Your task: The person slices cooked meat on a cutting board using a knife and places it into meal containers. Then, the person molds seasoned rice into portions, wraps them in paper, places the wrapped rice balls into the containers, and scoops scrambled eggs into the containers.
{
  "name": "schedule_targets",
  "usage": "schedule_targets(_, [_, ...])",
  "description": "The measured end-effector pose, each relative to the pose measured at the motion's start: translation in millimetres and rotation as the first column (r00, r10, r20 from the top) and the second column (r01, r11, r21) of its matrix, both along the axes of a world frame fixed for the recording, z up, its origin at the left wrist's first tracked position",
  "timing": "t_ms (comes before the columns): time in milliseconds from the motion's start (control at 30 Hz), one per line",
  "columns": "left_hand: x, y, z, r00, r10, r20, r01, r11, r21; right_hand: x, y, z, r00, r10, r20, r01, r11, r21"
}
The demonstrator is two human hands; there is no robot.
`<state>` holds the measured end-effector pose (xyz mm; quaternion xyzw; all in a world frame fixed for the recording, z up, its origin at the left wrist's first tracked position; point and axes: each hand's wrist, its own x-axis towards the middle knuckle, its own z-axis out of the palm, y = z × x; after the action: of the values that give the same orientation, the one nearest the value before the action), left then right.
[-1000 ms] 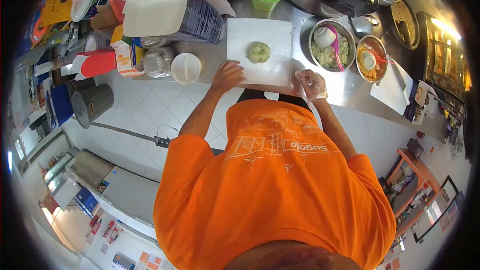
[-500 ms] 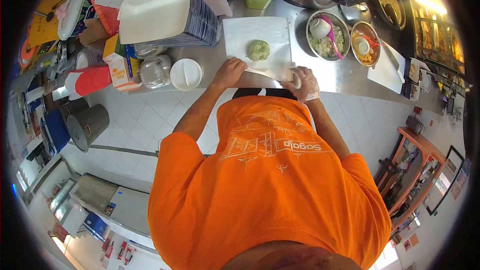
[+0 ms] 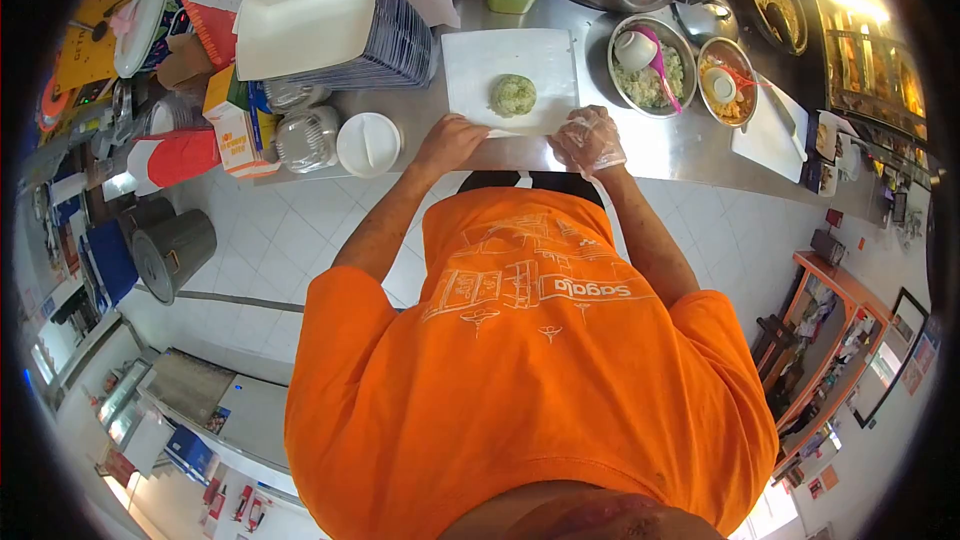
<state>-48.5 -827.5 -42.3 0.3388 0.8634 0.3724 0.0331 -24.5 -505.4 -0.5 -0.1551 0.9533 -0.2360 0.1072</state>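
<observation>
Steel counter (image 3: 690, 148) above pale floor tiles (image 3: 262, 230) bears a white sheet (image 3: 475, 58), near edge pinched by both hands (image 3: 450, 144).

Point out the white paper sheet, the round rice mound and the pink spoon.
White paper sheet (image 3: 553, 68): head view, on its bare surface beside the mound.
Round rice mound (image 3: 514, 95): head view, on the middle of its top.
Pink spoon (image 3: 659, 67): head view, about midway along its length.

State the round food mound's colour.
The mound is pale green, seen best in the head view.
</observation>
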Motion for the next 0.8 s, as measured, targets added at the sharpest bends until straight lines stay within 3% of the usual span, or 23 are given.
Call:
schedule_targets(67, [-2.6,1.1,-2.2,0.991,0.054,0.121,-0.047,0.997,-0.065,-0.7,0.8,1.1,0.999,-0.036,0.033,0.036,0.999,-0.002])
schedule_targets(100, [-4.0,4.0,6.3,0.954,0.11,0.278,-0.108,0.994,-0.023,0.9,-2.7,3.9,0.996,-0.083,0.024,0.083,0.997,0.006])
schedule_targets(167, [-7.2,11.4,31.8,0.799,0.184,0.572,-0.243,0.97,0.028,1.1,-2.8,7.5,0.989,-0.139,0.057,0.14,0.99,-0.008])
schedule_targets(200, [-8.1,10.4,26.9,0.777,0.18,0.603,-0.245,0.969,0.026,1.1,-1.1,8.6,0.984,-0.147,0.099,0.151,0.988,-0.03])
schedule_targets(367, [-17.6,1.4,-1.2,0.682,0.172,0.711,-0.242,0.97,-0.003,2.8,-2.0,6.8,0.975,-0.144,0.167,0.155,0.986,-0.055])
schedule_targets(467, [-19.6,-2.2,-4.4,0.713,0.145,0.687,-0.273,0.959,0.081,0.4,5.3,-13.2,0.983,-0.123,0.135,0.135,0.987,-0.083])
schedule_targets(533, [-17.9,-3.9,-8.5,0.665,0.076,0.743,-0.301,0.938,0.174,-3.8,1.0,-9.7,0.981,-0.142,0.134,0.161,0.977,-0.142])
schedule_targets(567, [-18.0,-4.8,-10.5,0.641,0.038,0.767,-0.317,0.923,0.219,-5.2,-0.9,-7.6,0.973,-0.178,0.15,0.199,0.97,-0.141])
schedule_targets(667, [-19.8,-7.0,-3.8,0.593,0.115,0.797,-0.322,0.941,0.103,-8.5,-5.6,1.3,0.937,-0.273,0.22,0.311,0.937,-0.159])
schedule_targets(800, [-23.5,-3.9,2.1,0.674,0.202,0.71,-0.424,0.893,0.149,-13.9,-4.2,-1.3,0.833,-0.341,0.435,0.474,0.847,-0.243])
